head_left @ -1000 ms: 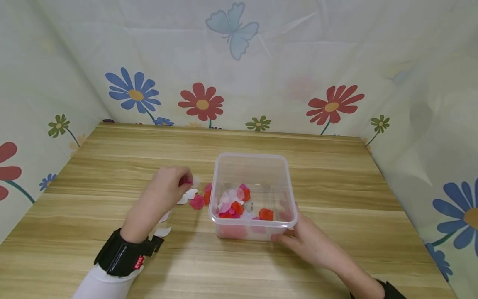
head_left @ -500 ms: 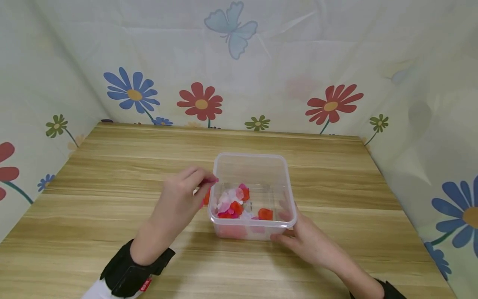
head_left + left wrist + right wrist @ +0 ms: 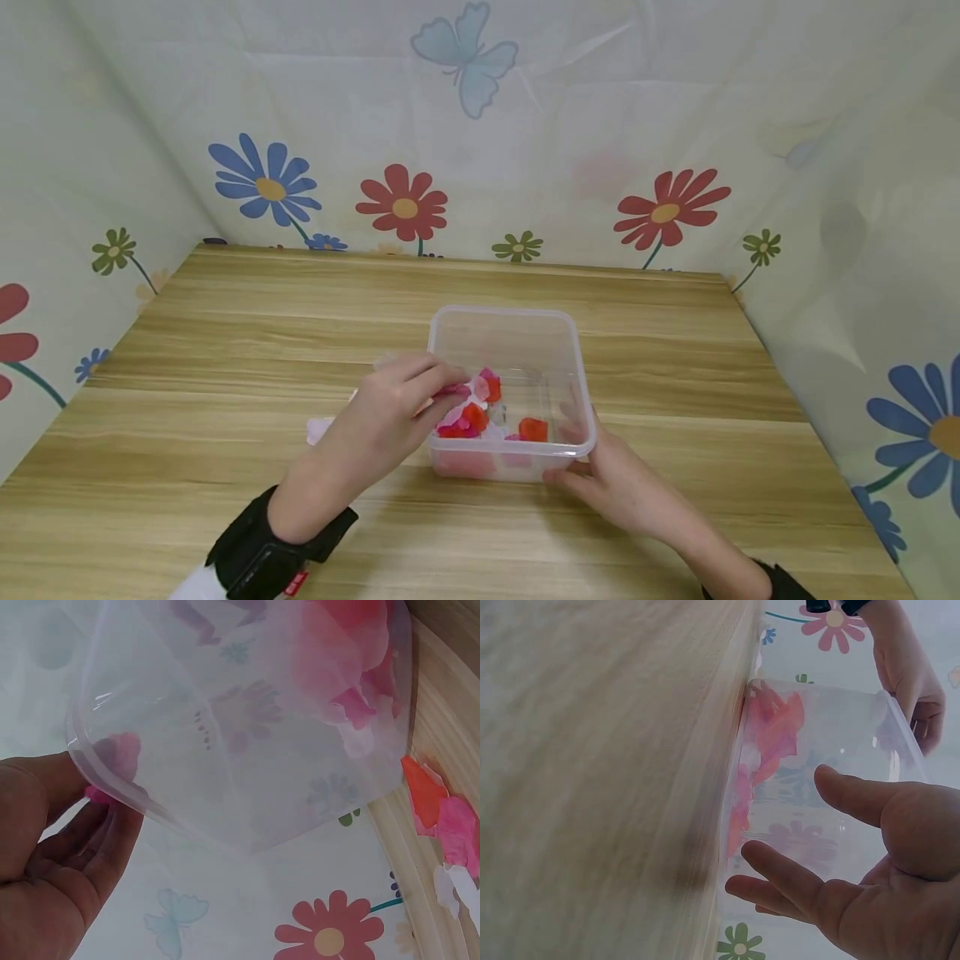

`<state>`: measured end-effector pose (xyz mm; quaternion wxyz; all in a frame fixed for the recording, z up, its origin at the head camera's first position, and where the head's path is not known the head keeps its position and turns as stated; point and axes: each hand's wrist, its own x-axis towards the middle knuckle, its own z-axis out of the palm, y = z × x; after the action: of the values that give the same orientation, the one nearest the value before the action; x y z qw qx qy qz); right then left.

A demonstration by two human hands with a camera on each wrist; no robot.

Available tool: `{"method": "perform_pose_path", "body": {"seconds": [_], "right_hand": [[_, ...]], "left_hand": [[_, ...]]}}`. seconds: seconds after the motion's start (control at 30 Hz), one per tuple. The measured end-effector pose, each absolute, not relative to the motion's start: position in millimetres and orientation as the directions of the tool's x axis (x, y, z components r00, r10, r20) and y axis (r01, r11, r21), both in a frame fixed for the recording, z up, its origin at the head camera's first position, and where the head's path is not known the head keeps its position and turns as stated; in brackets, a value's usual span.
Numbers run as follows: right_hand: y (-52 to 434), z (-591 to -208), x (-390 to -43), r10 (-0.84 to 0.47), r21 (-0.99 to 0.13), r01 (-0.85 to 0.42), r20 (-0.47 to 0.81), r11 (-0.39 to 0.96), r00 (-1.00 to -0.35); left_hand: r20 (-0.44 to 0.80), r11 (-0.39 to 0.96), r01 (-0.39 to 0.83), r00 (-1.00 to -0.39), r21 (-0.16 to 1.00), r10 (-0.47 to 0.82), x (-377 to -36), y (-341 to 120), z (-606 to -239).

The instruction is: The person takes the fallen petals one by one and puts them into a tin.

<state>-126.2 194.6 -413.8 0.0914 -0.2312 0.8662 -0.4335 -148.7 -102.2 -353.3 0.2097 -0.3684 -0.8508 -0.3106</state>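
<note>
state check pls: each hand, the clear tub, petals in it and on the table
left hand: over the tub's left rim, fingers pinching a pink petal
right hand: fingers straight, resting against the tub's near right corner
clear plastic tub: upright on the table, lidless
petals in tub: loose red, pink and white heap on the bottom
petals on table: a few loose left of the tub, partly hidden by the left hand

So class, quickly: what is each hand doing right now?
Left hand: pinching a pink fabric petal.
Right hand: fingers straight, steadying the clear plastic box.
</note>
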Motion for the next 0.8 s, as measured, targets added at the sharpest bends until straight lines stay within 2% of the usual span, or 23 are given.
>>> {"method": "perform_pose_path", "body": {"seconds": [0.13, 0.27, 0.53, 0.8], "right_hand": [[195, -414, -126, -0.486, -0.795, -0.326, 0.046, 0.511, -0.873], [195, -414, -127, -0.49, -0.799, -0.321, 0.039, 0.508, -0.871], [194, -413, -126, -0.482, -0.788, -0.321, 0.034, 0.526, -0.875], [194, -413, -126, -0.475, -0.784, -0.325, 0.044, 0.529, -0.879]], "left_hand": [[0.572, 0.528, 0.768, -0.63, 0.362, 0.525, -149, -102, -354], [0.581, 0.532, 0.755, -0.644, 0.383, 0.497, -151, -106, -353], [0.555, 0.657, 0.598, -0.771, 0.459, 0.314, -159, -122, -350], [0.394, 0.782, 0.404, -0.892, 0.476, 0.221, -180, -144, -363]]}}
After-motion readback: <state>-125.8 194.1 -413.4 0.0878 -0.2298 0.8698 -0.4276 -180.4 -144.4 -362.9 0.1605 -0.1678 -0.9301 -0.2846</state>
